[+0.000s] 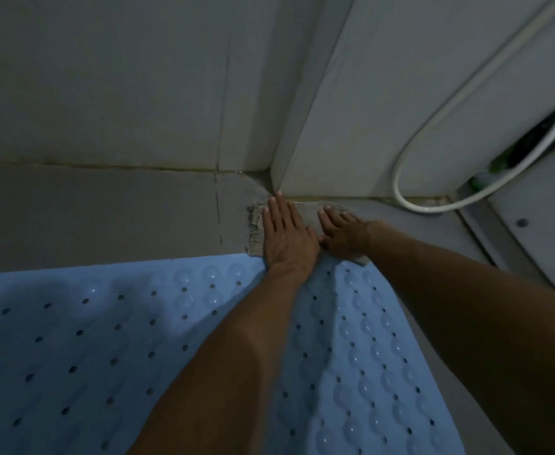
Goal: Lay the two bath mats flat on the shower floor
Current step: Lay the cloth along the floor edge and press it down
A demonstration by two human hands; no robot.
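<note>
A light blue rubber bath mat (105, 339) with holes and round bumps lies on the grey shower floor and fills the lower half of the view. A small grey fabric mat (254, 229) with a fringed left edge lies in the far corner, its near edge against the blue mat. My left hand (287, 238) presses flat on the grey mat with straight fingers that reach to the corner of the walls. My right hand (341, 233) lies flat beside it on the same mat, fingers spread. Both hands cover most of the grey mat.
Pale tiled walls (138, 77) meet in the corner just beyond my fingertips. A white shower hose (417, 205) loops down to the floor at the right, with a dark shower head (545, 126) and something green behind it. A raised threshold (499, 244) runs along the right.
</note>
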